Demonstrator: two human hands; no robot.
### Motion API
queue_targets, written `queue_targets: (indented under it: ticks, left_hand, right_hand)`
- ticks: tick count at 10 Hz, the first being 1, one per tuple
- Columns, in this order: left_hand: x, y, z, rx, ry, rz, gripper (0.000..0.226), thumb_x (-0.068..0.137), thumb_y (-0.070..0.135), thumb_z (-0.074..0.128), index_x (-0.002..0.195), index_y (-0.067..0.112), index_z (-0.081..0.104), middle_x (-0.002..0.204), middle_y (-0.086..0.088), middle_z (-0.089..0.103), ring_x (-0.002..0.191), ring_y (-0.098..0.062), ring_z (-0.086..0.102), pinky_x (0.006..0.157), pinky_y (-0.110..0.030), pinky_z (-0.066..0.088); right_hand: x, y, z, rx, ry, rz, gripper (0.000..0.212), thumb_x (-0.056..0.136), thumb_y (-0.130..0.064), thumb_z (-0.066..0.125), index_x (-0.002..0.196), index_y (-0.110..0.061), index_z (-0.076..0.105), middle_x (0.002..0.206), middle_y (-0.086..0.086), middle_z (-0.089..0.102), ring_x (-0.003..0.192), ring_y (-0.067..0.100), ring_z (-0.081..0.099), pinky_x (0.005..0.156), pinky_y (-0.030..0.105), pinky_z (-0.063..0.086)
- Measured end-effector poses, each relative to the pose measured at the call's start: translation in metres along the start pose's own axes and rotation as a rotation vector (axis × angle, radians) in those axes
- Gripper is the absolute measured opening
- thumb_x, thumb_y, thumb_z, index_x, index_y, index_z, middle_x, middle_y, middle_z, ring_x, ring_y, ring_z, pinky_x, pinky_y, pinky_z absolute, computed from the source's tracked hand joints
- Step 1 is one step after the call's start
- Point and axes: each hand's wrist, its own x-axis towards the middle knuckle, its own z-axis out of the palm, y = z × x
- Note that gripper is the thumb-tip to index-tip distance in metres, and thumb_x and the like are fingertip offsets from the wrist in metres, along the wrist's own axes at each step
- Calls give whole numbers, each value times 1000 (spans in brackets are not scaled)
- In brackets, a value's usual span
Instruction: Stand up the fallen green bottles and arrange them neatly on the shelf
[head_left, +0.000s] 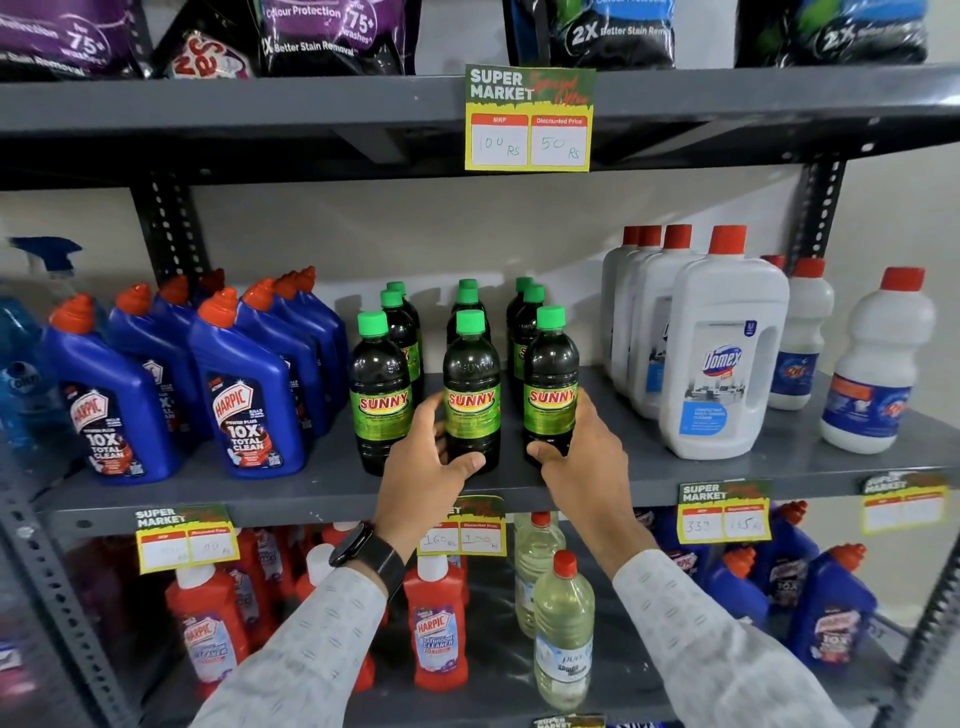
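Both patterned sleeves (311, 639) reach up from the near edge toward the grey metal shelf (649, 467). On it, nine green bottles (382, 395) stand upright in three rows running front to back, between blue Harpic bottles (249, 395) on the left and white Domex jugs (722, 364) on the right. Left hand (426, 457), a dark watch (363, 551) on its wrist, wraps its fingers around the front middle bottle (471, 374). Right hand (582, 452) grips the front right bottle (550, 379) low down.
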Motion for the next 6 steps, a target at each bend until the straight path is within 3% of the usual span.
queue_targets:
  ticks: [1, 4, 5, 6]
  left_hand:
    - [0, -1, -1, 7, -16, -11, 86, 82, 14, 82, 152, 34, 35, 119, 34, 51, 103, 34, 49, 81, 5, 40]
    - [-2, 2, -2, 11, -21, -30, 88, 81, 16, 82, 153, 33, 35, 115, 39, 49, 100, 35, 50, 79, 6, 40]
    - [-8, 7, -3, 37, -4, -8, 92, 83, 21, 81, 157, 32, 28, 131, 26, 56, 110, 27, 52, 95, -4, 45]
    - [-23, 19, -7, 176, 140, 47, 87, 89, 36, 72, 160, 33, 21, 148, 2, 58, 126, -3, 59, 109, -34, 50]
  right_hand:
    - [-1, 2, -1, -24, 0, 0, 70, 87, -19, 82, 144, -26, 44, 120, -5, 68, 107, 16, 62, 85, 29, 41]
    - [-3, 0, -5, -84, -38, -6, 85, 88, -25, 81, 158, -21, 32, 132, -1, 66, 122, 21, 61, 98, 39, 50]
    - [-5, 0, -7, -69, -77, -7, 94, 92, -29, 78, 165, -18, 19, 145, 4, 60, 132, 24, 56, 106, 41, 46]
    - [-9, -7, -19, -40, -51, 10, 99, 94, -36, 76, 167, -18, 11, 155, 5, 52, 141, 25, 49, 111, 42, 41]
